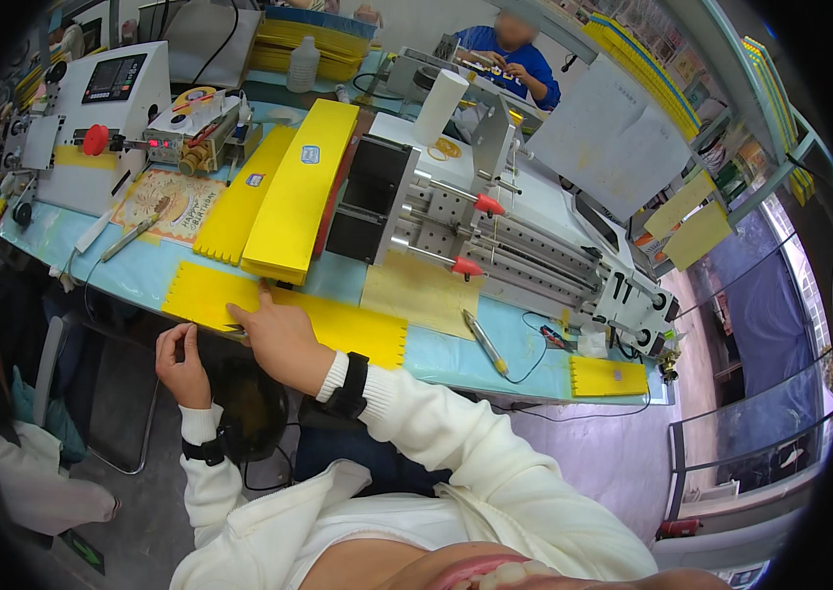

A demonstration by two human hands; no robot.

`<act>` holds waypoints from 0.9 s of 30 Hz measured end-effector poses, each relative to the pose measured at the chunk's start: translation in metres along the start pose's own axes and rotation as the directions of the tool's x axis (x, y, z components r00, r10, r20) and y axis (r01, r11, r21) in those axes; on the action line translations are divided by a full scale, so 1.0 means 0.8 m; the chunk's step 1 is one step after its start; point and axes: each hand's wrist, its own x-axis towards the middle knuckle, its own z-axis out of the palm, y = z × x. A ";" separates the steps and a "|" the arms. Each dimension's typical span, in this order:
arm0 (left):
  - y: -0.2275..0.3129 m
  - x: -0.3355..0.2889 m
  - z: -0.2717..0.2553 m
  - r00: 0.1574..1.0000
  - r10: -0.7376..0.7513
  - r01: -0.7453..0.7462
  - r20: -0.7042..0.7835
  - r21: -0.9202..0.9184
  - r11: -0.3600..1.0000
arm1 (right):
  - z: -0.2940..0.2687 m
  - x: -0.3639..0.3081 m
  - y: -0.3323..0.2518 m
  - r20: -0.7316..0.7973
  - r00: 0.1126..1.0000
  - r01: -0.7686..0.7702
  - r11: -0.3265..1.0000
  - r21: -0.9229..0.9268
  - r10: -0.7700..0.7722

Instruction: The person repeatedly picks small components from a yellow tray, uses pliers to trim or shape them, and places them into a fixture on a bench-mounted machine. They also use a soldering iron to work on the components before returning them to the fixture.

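Observation:
A long yellow strip board (328,324) with notched ends lies along the near table edge. My right hand (284,339) rests on it, the index finger stretched toward the far edge and the thumb apart. My left hand (182,366) is just off the near edge, its thumb and fingertips pinched together; anything between them is too small to make out. Between the hands, a thin dark line shows at the board's edge. Beyond my right fingertip stands a stack of yellow boards (300,197) with a small blue-and-white label, and another notched yellow board (244,197) leans beside it.
A machine with rails and red-tipped clamps (495,236) fills the table's right half. A pen-like tool (485,344) and a small yellow board (608,377) lie near the front edge. To the left are another pen-like tool (129,238), a decorated card (172,205) and a white machine (116,118). A person (510,59) sits opposite.

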 end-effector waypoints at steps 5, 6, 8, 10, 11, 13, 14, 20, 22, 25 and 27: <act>0.007 0.002 -0.002 1.000 0.023 -0.023 0.001 0.013 1.000 | -0.004 -0.001 0.005 0.054 0.998 0.019 0.998 0.053 -0.021; 0.011 0.003 -0.002 1.000 0.030 -0.030 -0.009 0.005 1.000 | -0.006 0.000 0.005 0.071 0.997 0.004 1.000 0.024 -0.006; 0.018 0.008 0.000 0.998 0.066 -0.065 -0.022 0.017 0.998 | -0.011 0.002 0.004 0.078 0.997 0.019 1.000 0.016 -0.021; 0.019 0.013 0.001 0.980 0.188 -0.185 -0.066 0.051 0.982 | -0.011 0.004 0.002 -0.002 0.999 0.042 0.999 -0.006 -0.043; 0.016 0.016 0.005 0.955 0.279 -0.276 -0.103 0.044 0.960 | -0.012 0.004 0.004 0.016 0.999 0.037 0.999 -0.007 -0.037; 0.006 0.015 0.004 0.972 0.211 -0.200 -0.104 0.106 0.974 | -0.005 0.002 0.004 0.078 0.997 0.005 1.000 -0.027 -0.003; 0.001 0.015 0.005 0.981 0.164 -0.147 -0.103 0.153 0.977 | -0.001 0.000 0.003 0.072 0.996 -0.049 0.996 -0.069 0.054; 0.001 0.007 -0.006 0.967 0.242 -0.216 -0.076 0.255 0.942 | 0.008 0.001 0.006 0.011 0.994 0.113 0.979 -0.169 -0.113; 0.004 0.011 -0.007 0.953 0.285 -0.243 -0.100 0.304 0.921 | 0.007 0.002 0.003 0.017 0.996 0.086 0.975 -0.206 -0.085; 0.010 0.021 -0.006 0.931 0.352 -0.305 -0.096 0.326 0.895 | 0.002 0.004 0.002 0.038 0.996 0.083 0.982 -0.170 -0.078; 0.011 0.023 -0.007 0.931 0.357 -0.313 -0.072 0.344 0.885 | 0.003 0.003 0.004 0.034 0.995 0.094 0.981 -0.168 -0.089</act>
